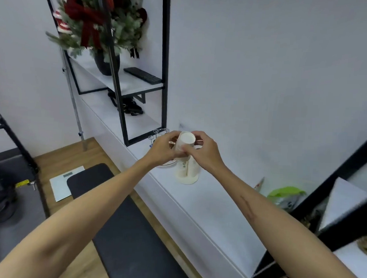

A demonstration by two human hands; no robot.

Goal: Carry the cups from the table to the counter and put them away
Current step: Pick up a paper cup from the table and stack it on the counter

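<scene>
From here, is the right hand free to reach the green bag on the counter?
Probably not yet. The right hand, together with the left hand, grips a paper cup over the cup stack. The path to the green bag looks unobstructed.

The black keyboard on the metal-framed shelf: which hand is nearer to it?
Left. The left hand grips the white paper cup on the side toward the black keyboard; the right hand holds the cup's far side.
</scene>
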